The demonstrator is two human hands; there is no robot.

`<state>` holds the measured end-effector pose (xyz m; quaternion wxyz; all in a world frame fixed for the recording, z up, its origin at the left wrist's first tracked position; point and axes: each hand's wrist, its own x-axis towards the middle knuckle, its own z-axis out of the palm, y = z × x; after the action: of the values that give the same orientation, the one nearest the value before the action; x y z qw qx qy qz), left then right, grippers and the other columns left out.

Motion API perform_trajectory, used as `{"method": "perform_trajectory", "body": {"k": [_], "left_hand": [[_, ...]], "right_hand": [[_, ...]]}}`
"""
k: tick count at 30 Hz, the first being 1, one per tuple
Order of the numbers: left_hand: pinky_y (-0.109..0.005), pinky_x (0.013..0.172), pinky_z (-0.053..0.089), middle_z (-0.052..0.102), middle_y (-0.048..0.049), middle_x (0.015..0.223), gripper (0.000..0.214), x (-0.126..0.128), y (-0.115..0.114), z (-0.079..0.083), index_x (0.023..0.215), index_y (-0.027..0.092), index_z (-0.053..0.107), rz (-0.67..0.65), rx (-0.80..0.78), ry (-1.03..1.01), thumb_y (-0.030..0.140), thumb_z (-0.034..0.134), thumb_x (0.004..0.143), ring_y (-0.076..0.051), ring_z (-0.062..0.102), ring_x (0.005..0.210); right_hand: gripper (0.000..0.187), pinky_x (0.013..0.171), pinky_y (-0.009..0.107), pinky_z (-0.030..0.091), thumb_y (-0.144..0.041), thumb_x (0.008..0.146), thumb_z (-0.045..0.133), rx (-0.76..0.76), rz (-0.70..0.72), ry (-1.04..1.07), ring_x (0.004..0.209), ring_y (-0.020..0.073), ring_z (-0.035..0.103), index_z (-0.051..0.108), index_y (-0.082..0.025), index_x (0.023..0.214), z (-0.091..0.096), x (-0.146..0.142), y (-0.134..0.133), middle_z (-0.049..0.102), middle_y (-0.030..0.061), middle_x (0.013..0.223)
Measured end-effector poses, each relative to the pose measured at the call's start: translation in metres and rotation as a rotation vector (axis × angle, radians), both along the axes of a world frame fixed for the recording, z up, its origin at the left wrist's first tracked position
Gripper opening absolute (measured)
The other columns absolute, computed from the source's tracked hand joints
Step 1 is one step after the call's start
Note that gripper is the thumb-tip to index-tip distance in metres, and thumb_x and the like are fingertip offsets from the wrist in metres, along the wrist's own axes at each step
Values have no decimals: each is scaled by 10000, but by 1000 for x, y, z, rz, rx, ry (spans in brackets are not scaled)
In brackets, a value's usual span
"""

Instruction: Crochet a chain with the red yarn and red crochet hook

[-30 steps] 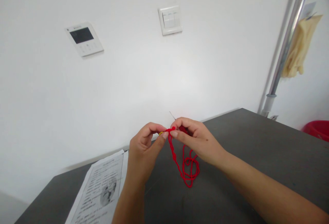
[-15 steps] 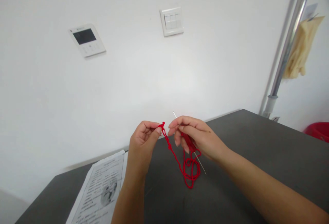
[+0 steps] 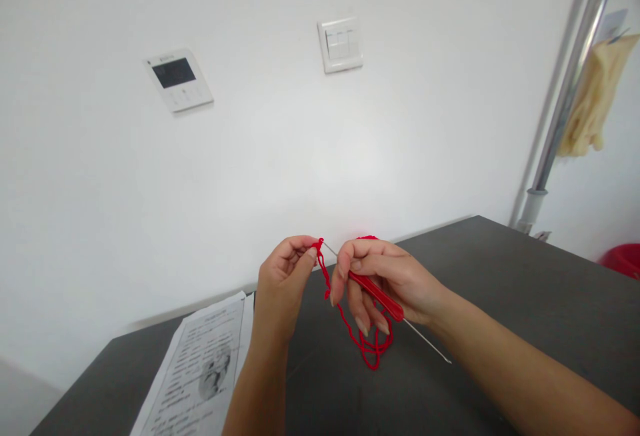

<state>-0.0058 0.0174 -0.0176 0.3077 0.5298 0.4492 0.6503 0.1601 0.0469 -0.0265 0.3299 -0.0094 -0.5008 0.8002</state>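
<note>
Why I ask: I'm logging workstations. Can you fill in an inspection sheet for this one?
Surface: dark tabletop, against a white wall.
Work things: red yarn, partly trailing onto the tabletop; red-handled tool, metal at both ends.
Clutter: printed papers on the tabletop's left part.
Hands: left hand pinches the yarn; right hand holds the tool, its upper tip at the yarn.
Cables: nothing seen.
Surroundings: screen panel, switch plate, metal pole, hanging yellowish item, red object at the right edge.

Left hand [image 3: 281,277] pinching red yarn [image 3: 327,293] at thumb and forefinger, right hand [image 3: 390,277] beside it gripping red-handled hook [image 3: 376,295], one metal tip at the yarn, slack coiled below right hand, printed sheet [image 3: 200,369] left of left hand.
</note>
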Motion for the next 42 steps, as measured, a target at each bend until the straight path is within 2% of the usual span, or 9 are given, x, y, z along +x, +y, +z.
{"method": "perform_trajectory", "body": {"k": [10, 16, 20, 30, 33, 38, 42], "left_hand": [[-281, 787, 541, 785, -32, 902, 146, 1, -4, 0, 923, 207, 784, 11, 8, 83, 265, 712, 810, -165, 693, 834], [-239, 777, 525, 786, -1, 908, 130, -1, -3, -3, 926, 251, 798, 25, 68, 106, 274, 704, 839, -140, 682, 838], [-234, 771, 524, 788, 3, 912, 131, -2, -3, -2, 922, 261, 802, 37, 54, 111, 258, 710, 828, -137, 685, 833], [-229, 759, 511, 755, 10, 880, 137, -1, -6, 2, 898, 261, 796, 13, 89, 176, 215, 680, 840, -133, 667, 828], [-228, 765, 503, 755, 5, 885, 130, -2, -5, 1, 916, 248, 786, -29, 55, 146, 220, 690, 834, -130, 664, 827], [-230, 719, 488, 728, 21, 790, 200, 1, -7, 2, 979, 226, 720, -197, -63, -34, 214, 737, 781, -120, 651, 747], [-221, 637, 453, 703, 20, 732, 181, 7, -11, 7, 873, 200, 672, -290, -131, -161, 208, 772, 722, -107, 610, 656]], "right_hand": [[109, 348, 153, 497, -124, 850, 509, -30, 0, 46, 477, 157, 716, 616, -121, 830, -2, -1, 2, 775, 91, 732], [156, 355, 154, 522, -92, 864, 482, -43, 40, 91, 500, 166, 738, 633, -108, 829, -5, -2, 4, 788, 99, 758], [176, 360, 151, 525, -84, 873, 464, -34, 49, 113, 501, 165, 741, 634, -102, 831, -4, -2, 4, 795, 123, 781], [128, 334, 146, 504, -104, 847, 502, -55, 38, 77, 479, 164, 729, 627, -113, 820, -3, -2, 2, 784, 88, 733], [96, 330, 143, 494, -126, 851, 515, -46, 38, 69, 468, 161, 721, 609, -118, 830, -3, -2, 2, 784, 95, 733], [118, 347, 159, 503, -164, 871, 494, -10, 66, 97, 497, 172, 729, 601, -117, 861, -2, 0, 3, 788, 115, 757], [183, 392, 174, 527, -192, 852, 483, 17, 131, 169, 577, 184, 756, 632, -108, 916, -1, 2, 4, 796, 143, 832]]}}
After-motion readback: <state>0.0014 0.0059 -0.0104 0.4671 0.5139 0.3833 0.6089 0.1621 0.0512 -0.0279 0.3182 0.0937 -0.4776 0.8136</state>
